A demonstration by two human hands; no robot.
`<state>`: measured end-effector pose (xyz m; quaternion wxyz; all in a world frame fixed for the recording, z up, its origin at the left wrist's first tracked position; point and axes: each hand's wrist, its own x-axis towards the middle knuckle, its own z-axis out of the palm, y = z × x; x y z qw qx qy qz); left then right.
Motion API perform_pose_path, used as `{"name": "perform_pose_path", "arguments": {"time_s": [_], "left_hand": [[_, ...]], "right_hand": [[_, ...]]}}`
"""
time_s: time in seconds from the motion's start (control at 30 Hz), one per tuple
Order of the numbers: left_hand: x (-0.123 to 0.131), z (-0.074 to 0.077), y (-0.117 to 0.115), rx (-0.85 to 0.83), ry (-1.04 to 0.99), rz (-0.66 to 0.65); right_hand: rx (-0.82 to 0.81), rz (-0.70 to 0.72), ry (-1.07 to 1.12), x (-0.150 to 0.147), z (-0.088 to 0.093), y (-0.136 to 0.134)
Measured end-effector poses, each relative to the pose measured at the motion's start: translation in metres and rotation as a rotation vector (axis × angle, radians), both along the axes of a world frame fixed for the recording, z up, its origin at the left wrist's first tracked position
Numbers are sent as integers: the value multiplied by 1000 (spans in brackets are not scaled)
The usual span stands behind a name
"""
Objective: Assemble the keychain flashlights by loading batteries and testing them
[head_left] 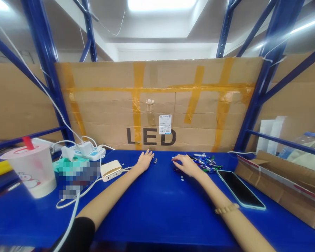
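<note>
My left hand (145,161) lies palm down on the blue table (157,206), fingers stretched out and a little apart. Beside its fingertips are several small dark round pieces (155,161), too small to name. My right hand (186,165) rests palm down to the right, its fingers loosely bent and apart, with no held thing visible. Under and behind it spreads a pile of small shiny blue, green and clear pieces (207,163), their kind unclear. Two small pale discs (182,178) lie just below this hand.
A phone (240,189) and an open cardboard box (280,189) lie at right. On the left are a lidded cup (31,169) with a red straw, a power strip (90,152), a white-and-gold device (111,170) and loose white cables. A large taped carton (107,112) stands behind.
</note>
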<state>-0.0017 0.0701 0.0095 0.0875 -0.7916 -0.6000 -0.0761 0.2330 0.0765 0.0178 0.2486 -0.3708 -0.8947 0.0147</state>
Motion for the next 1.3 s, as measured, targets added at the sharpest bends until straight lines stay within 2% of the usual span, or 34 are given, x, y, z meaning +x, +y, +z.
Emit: {"name": "perform_pose_path", "arguments": {"time_s": [0.1,0.17,0.33,0.4,0.47,0.57,0.7,0.77,0.9,1.1,1.3], "left_hand": [[3,1,6,21,-27,5],[5,3,1,55,-49,0],[8,5,-32,143,-105,-35],[11,3,-49,124,-102,-93],[13,-1,-62,90,-90,-228],[13,-8,-73,61,-130,-350],[7,-10,-77,9,-266,-338],[6,-8,-78,-8,-271,-326],[8,-9,-81,-2,-145,-369],[10,-14,-82,103,27,-495],[9,-14,-82,138,47,-475]], "right_hand": [[17,-20,5,5,0,3],[25,-34,-4,8,-2,4],[23,-21,-20,3,-10,4],[9,7,-19,-3,-14,1],[-5,34,-16,-11,-17,-3],[-23,67,-5,-21,-22,-9],[-45,97,4,-27,-26,-13],[-61,98,7,-28,-29,-11],[-95,89,23,-27,-34,-5],[-105,93,40,-27,-38,0],[-51,138,35,-28,-36,0]]}}
